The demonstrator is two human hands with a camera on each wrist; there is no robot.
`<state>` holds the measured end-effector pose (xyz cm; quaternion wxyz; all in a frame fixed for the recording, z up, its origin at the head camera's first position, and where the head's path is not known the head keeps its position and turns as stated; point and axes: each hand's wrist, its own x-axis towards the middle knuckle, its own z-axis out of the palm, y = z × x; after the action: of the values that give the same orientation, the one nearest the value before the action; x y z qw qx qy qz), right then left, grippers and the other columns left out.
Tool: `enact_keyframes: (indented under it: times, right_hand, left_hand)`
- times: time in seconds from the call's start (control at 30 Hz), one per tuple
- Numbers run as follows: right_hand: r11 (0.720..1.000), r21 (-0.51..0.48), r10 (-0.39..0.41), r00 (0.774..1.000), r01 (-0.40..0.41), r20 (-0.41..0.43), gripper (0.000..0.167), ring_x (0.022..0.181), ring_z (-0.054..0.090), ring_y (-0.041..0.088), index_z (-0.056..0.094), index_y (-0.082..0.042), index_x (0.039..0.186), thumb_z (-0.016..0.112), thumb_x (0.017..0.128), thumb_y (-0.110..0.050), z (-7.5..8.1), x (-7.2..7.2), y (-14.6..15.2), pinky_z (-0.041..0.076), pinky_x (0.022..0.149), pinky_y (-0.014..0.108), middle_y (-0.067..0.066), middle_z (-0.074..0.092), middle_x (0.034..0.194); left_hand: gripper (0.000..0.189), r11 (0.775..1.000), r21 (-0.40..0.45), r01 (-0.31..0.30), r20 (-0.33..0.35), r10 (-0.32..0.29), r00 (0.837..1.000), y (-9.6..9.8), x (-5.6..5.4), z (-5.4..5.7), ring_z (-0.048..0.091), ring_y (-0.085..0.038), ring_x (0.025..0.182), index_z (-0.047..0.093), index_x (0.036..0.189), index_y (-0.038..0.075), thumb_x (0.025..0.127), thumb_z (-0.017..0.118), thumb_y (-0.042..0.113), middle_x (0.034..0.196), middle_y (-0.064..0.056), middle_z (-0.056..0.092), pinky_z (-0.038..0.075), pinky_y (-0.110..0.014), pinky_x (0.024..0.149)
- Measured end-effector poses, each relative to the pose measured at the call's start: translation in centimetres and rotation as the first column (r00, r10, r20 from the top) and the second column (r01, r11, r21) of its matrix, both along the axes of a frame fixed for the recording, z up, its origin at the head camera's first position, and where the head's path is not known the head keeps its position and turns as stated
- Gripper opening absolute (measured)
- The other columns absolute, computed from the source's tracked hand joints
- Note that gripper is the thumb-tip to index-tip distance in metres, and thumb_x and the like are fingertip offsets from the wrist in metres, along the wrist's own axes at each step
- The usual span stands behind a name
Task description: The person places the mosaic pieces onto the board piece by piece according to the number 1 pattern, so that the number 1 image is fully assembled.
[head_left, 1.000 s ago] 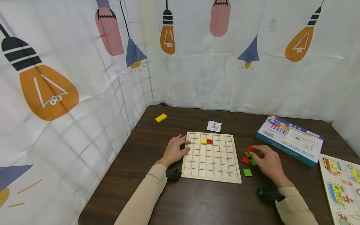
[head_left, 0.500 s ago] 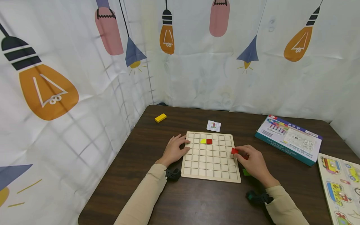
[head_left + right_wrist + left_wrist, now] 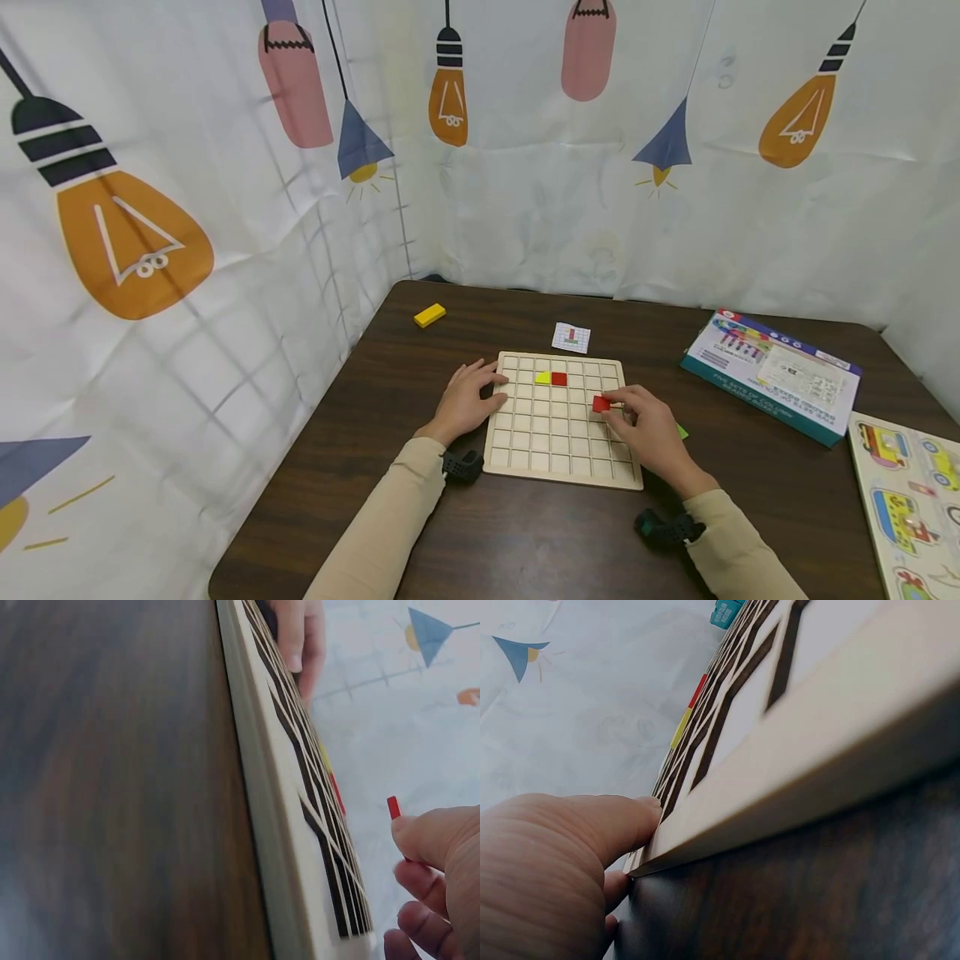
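Observation:
In the head view my right hand (image 3: 648,433) pinches a red square tile (image 3: 601,403) between thumb and fingertips, over the right part of a wooden grid board (image 3: 562,482). The right wrist view shows this red tile (image 3: 394,808) edge-on, above the board's surface. My left hand (image 3: 467,402) rests at the board's left edge, its thumb touching the rim in the left wrist view. Side by side in an upper row of cells lie a yellow piece (image 3: 542,377) with a slanted edge and a red square tile (image 3: 559,379). A green piece (image 3: 682,431) shows partly behind my right hand.
Behind the board lies a small printed grid card (image 3: 572,337). A yellow block (image 3: 430,315) sits at the back left of the dark table (image 3: 480,550). To the right are a flat box (image 3: 776,375) and a picture board (image 3: 907,500).
From the loose tiles right of the board, my right hand has taken a red tile and carried it leftward over the grid. My left hand keeps its place at the board's edge.

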<state>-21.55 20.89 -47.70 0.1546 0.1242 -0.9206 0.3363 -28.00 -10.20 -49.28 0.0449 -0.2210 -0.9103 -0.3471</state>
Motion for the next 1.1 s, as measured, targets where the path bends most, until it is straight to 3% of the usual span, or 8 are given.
enact_keyframes:
  times: [0.23, 0.43, 0.73, 0.9, 1.1]
  right_hand:
    - [1.0, -0.001, 0.015, 1.0, -0.015, -0.003, 0.027, 0.076, 0.053, 0.015, 0.073, -0.01, 0.113, 0.075, 0.087, -0.016, -0.4, -0.4, -1.2, 0.049, 0.063, 0.027, 0.002, 0.064, 0.104]
    - [0.999, -0.026, 0.036, 0.999, -0.035, 0.017, 0.026, 0.076, 0.051, 0.014, 0.073, -0.013, 0.113, 0.075, 0.087, -0.018, -0.6, -1.0, -2.0, 0.045, 0.063, 0.027, -0.001, 0.063, 0.103]
    - [0.997, -0.058, 0.041, 0.999, -0.042, -0.026, 0.028, 0.071, 0.051, 0.011, 0.074, -0.013, 0.111, 0.079, 0.084, -0.017, -1.1, -1.8, -2.8, 0.044, 0.06, 0.024, 0.0, 0.066, 0.1]
    - [0.995, -0.075, 0.065, 0.998, -0.066, -0.008, 0.028, 0.079, 0.061, 0.012, 0.074, -0.012, 0.111, 0.079, 0.084, -0.019, -1.0, -2.0, -3.0, 0.054, 0.068, 0.031, 0.0, 0.068, 0.103]
    - [0.995, -0.07, 0.073, 0.997, -0.073, 0.002, 0.029, 0.09, 0.065, 0.019, 0.073, -0.013, 0.113, 0.078, 0.085, -0.019, -0.8, -2.3, -3.2, 0.057, 0.078, 0.04, 0.002, 0.067, 0.109]
  left_hand:
    - [0.031, 1.0, -0.01, -0.004, 0.001, 0.004, 1.0, 0.0, 0.0, 0.0, 0.03, -0.027, 0.144, 0.068, 0.123, 0.015, 0.094, 0.066, 0.026, 0.149, -0.008, 0.047, 0.012, -0.048, 0.122]
    - [0.031, 1.0, -0.013, -0.011, 0.005, 0.011, 1.0, 0.0, 0.1, 0.0, 0.03, -0.027, 0.144, 0.068, 0.123, 0.016, 0.094, 0.066, 0.026, 0.148, -0.007, 0.047, 0.012, -0.047, 0.122]
    - [0.031, 1.0, -0.018, -0.011, 0.005, 0.011, 1.0, 0.1, 0.0, 0.1, 0.03, -0.028, 0.144, 0.068, 0.123, 0.016, 0.094, 0.066, 0.027, 0.149, -0.006, 0.047, 0.012, -0.048, 0.122]
    - [0.03, 1.0, -0.018, -0.013, 0.002, 0.013, 1.0, 0.1, 0.0, 0.2, 0.031, -0.028, 0.144, 0.069, 0.122, 0.016, 0.094, 0.066, 0.026, 0.148, -0.007, 0.047, 0.013, -0.049, 0.122]
    - [0.031, 1.0, -0.017, -0.01, 0.002, 0.01, 1.0, 0.1, 0.0, 0.2, 0.03, -0.027, 0.144, 0.068, 0.123, 0.016, 0.094, 0.066, 0.026, 0.149, -0.006, 0.046, 0.012, -0.048, 0.122]
